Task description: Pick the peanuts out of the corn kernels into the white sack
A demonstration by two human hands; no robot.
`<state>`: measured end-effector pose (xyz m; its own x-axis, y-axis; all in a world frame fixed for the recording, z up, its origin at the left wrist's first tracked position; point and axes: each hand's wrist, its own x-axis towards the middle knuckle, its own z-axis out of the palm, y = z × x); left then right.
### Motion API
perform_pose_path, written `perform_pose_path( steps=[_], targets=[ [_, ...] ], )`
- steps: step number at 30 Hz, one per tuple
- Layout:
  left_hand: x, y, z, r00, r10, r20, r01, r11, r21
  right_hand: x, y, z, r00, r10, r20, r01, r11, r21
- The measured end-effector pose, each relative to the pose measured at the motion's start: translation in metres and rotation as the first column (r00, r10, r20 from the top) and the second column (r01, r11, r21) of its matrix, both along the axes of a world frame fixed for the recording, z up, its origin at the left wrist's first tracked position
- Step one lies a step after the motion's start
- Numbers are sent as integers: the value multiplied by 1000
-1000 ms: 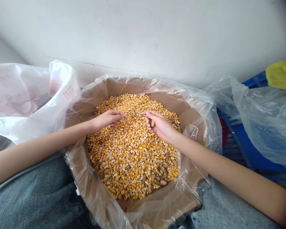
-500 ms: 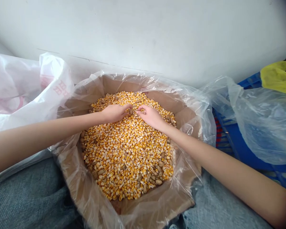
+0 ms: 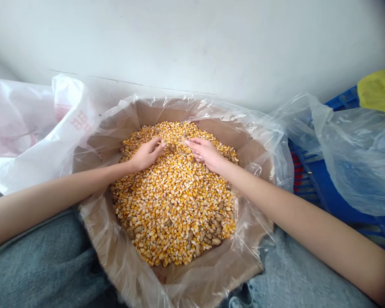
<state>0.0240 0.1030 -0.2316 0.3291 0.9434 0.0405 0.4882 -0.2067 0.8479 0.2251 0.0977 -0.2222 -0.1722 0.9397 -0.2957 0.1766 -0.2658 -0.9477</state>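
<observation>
A cardboard box (image 3: 160, 112) lined with clear plastic film (image 3: 256, 128) holds a heap of yellow corn kernels (image 3: 173, 201), with brown peanut shells (image 3: 211, 234) mixed in. My left hand (image 3: 146, 155) rests at the far left of the heap, its fingers spread and nothing visible in them. My right hand (image 3: 205, 153) lies palm down on the kernels at the far side, fingers together, pointing towards my left hand. Its palm is hidden, so I cannot tell whether it holds a shell. A brown shell (image 3: 171, 148) lies between my hands.
A white plastic bag with red print (image 3: 28, 128) bulges at the left of the box. On the right, a clear plastic bag (image 3: 356, 162) covers a blue crate (image 3: 321, 188), with a yellow bag (image 3: 378, 90) behind it. A white wall (image 3: 192, 42) stands beyond. Grey-blue knit fabric (image 3: 41, 269) lies in front.
My hands came close together over the far side of the heap, then my left hand drew back leftward and its fingers spread. My right hand now lies flatter. The view shifted slightly.
</observation>
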Motion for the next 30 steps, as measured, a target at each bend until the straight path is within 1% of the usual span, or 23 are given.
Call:
perform_pose_path(
  steps=[2,3,5,7,9,10,13,15,17,20,22,25,28,30],
  targets=[
    [-1,-2,3,980,53,194,-30,992,-119,2,-3,5,963,8,-271,-43,991,-123],
    [-1,-2,4,954,72,289,-15,980,-196,3,-4,8,933,17,-360,-77,985,-155],
    [0,-1,7,892,103,441,51,945,-324,6,-6,10,896,18,-444,-116,974,-194],
    [0,0,8,841,126,527,108,914,-391,9,-7,11,887,13,-462,-131,966,-224],
    [-2,2,9,799,177,574,118,891,-438,11,-7,10,882,21,-470,-146,962,-230],
    [-3,4,9,779,216,588,120,869,-479,11,-7,9,877,26,-480,-152,962,-225],
    [-8,10,8,722,348,598,140,773,-619,11,-6,9,853,21,-522,-151,966,-209],
    [-10,13,7,693,396,603,163,729,-665,11,-6,11,839,19,-543,-154,967,-205],
    [-11,16,8,679,406,611,177,718,-673,10,-6,13,829,32,-558,-177,962,-208],
    [-10,16,9,689,415,594,163,710,-685,8,-7,18,819,47,-572,-210,952,-222],
    [-9,15,9,688,426,587,166,695,-700,7,-7,20,832,55,-551,-204,956,-213],
    [-9,16,10,667,432,607,223,661,-716,7,-6,19,899,70,-432,-158,972,-172],
    [-11,17,9,663,442,604,244,635,-733,8,-5,12,973,81,-218,-102,991,-85],
    [-11,16,9,674,444,590,234,629,-741,8,-6,7,997,70,14,-71,996,57]
  ],
)
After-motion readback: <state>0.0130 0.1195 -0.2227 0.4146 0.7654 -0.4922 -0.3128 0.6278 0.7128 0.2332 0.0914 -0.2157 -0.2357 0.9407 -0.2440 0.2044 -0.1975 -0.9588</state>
